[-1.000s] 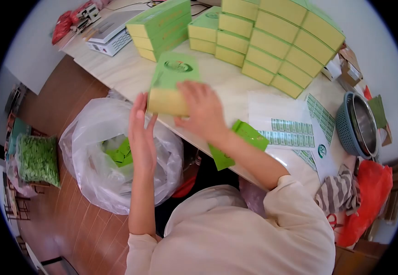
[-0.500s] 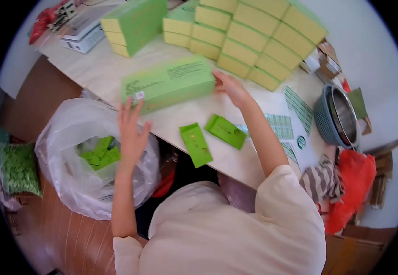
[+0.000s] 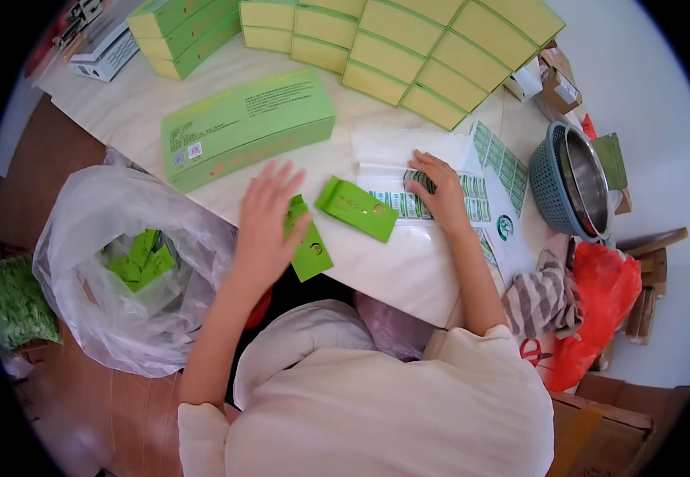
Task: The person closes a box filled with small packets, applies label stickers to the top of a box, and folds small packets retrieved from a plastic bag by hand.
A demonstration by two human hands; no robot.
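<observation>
My left hand is open, fingers spread, above a green packet at the table's front edge and partly covering it. A second green packet lies just right of it. My right hand rests on a sheet of green-and-white stickers, its thumb apart from the bent fingers. The sheet's backing looks slightly curled near the fingertips. Beyond my left hand, a long closed green box with printed text and a small white label lies on the table, touched by neither hand.
Stacked green-and-yellow boxes line the table's back, with more boxes at back left. A clear plastic bag holding green packets stands at left. At right are a blue basket with a metal bowl, striped cloth and red scissors.
Both hands have left the long green box, which now lies by itself. My right hand moved down and right to the sticker sheets; my left hand moved right, over a packet.
</observation>
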